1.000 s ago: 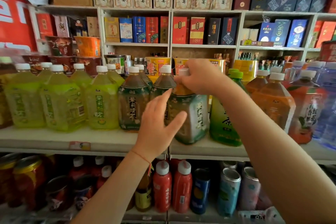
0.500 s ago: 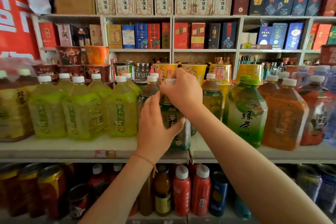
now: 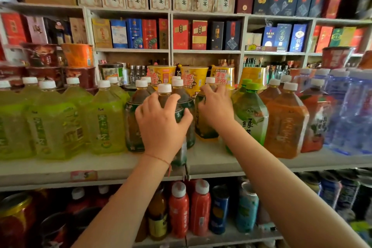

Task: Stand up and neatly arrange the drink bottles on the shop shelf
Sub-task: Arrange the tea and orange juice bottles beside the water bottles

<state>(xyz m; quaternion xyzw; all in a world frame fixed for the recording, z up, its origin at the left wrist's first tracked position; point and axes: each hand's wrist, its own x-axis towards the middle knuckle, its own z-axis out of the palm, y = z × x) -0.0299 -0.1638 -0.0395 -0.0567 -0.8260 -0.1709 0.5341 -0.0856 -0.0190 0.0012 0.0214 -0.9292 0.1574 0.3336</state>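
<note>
My left hand [image 3: 161, 125] is wrapped around the shoulder of a dark tea bottle [image 3: 182, 106] with a white cap, standing upright at the front of the shelf [image 3: 60, 169]. My right hand [image 3: 216, 106] grips a second dark tea bottle [image 3: 203, 125] just beside it, fingers curled over its neck. The 2 hands are apart, each on its own bottle. To the left stand yellow-green bottles [image 3: 104, 119]; to the right a green tea bottle [image 3: 251, 117] and orange bottles [image 3: 285, 123], all upright.
</note>
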